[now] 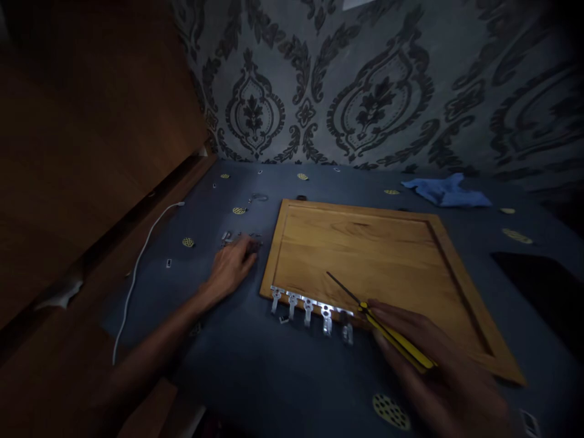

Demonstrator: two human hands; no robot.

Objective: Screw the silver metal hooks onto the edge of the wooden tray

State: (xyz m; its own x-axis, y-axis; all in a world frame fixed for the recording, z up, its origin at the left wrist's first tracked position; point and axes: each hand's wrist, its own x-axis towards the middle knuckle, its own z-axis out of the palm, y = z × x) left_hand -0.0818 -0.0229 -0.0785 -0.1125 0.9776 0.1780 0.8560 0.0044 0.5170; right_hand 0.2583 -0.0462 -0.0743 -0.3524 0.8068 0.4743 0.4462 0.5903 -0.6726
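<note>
My right hand [438,359] is closed around the yellow handle of a screwdriver [396,337], its thin dark shaft pointing up and left over a framed wooden panel [360,249]. Along the panel's near left edge lies a shiny metal hook rail [308,302], its several hooks hanging past the edge toward me. Left of the panel, my left hand [232,264] reaches down among small metal pieces [227,236], thumb apart from the fingers. Its fingertips are partly hidden and blurred, and I see nothing held in them.
A blue cloth [447,190] lies at the back right, and a dark flat object [541,292] at the right. On the left, a white cable [137,267] runs along the wooden side. A dark blue covering [237,365] with yellow pineapple-like prints lies beneath. A patterned wall [310,79] rises behind.
</note>
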